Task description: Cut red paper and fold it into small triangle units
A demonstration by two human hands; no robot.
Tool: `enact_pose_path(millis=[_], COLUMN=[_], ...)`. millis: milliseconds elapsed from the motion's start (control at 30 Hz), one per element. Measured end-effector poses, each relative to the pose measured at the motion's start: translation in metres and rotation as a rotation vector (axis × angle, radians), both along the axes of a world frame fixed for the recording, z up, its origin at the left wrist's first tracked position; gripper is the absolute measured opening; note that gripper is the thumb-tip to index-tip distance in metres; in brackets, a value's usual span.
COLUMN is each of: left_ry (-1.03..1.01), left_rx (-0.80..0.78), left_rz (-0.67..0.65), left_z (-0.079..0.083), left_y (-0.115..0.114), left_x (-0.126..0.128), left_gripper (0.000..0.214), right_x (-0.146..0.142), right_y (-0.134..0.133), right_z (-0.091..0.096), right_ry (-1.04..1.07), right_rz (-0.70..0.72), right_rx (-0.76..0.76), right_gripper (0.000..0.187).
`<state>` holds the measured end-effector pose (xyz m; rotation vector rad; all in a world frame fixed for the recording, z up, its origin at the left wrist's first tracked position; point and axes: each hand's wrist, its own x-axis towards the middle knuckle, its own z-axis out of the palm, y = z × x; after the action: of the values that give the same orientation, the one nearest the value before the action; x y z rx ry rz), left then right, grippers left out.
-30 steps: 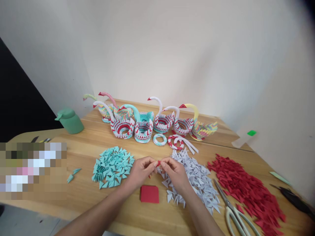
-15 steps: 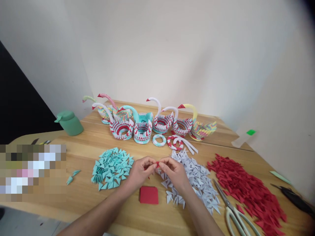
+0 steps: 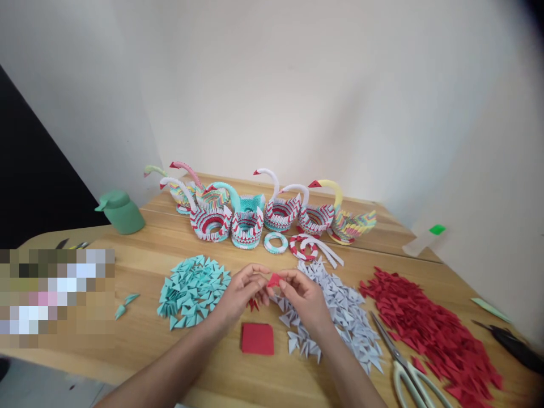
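My left hand [image 3: 240, 293] and my right hand [image 3: 304, 297] meet over the wooden table [image 3: 144, 340], both pinching a small red folded paper piece [image 3: 274, 279] between their fingertips. Just below the left fingers lies a tiny red folded piece [image 3: 254, 304]. A stack of red paper squares [image 3: 257, 339] rests in front of my wrists. A heap of teal folded triangles [image 3: 192, 289] lies left of my left hand. A heap of white folded triangles [image 3: 340, 311] spreads under and right of my right hand.
A heap of red folded triangles [image 3: 429, 326] lies at the right, with scissors [image 3: 403, 368] beside it. Several modular paper swans [image 3: 249, 218] line the back, with paper rings [image 3: 276, 242] in front. A green container [image 3: 121, 211] stands back left. A dark tool [image 3: 510, 343] lies far right.
The red piece between my fingertips now shows more as an unfolded triangle, and my left fingers have lifted slightly. A tiny red piece is visible on the table below them.
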<state>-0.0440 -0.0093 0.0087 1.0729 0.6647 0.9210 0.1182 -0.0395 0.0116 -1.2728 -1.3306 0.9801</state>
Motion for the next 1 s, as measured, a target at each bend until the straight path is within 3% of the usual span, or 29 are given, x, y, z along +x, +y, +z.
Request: enact_pose_path(millis=[167, 400, 667, 1000], left_ry=[0.039, 0.242, 0.227, 0.235], left_rx=[0.053, 0.123, 0.098, 0.096], left_rz=[-0.004, -0.005, -0.03, -0.044], left_z=[-0.0012, -0.0016, -0.0044, 0.0003], left_y=[0.0017, 0.0034, 0.0023, 0.002], left_x=[-0.0002, 0.0015, 0.0003, -0.0005], left_gripper=[0.039, 0.041, 0.038, 0.039], right_x=[0.0009, 0.0012, 0.0022, 0.0012], right_y=[-0.0004, -0.0004, 0.0003, -0.0035], right_z=[0.0014, 0.0011, -0.0044, 0.0025], right_ry=[0.001, -0.076, -0.061, -0.066], right_rz=[0.0, 0.049, 0.068, 0.085], right_rx=[-0.004, -0.023, -0.01, 0.02], right_gripper=[0.026, 0.023, 0.025, 0.022])
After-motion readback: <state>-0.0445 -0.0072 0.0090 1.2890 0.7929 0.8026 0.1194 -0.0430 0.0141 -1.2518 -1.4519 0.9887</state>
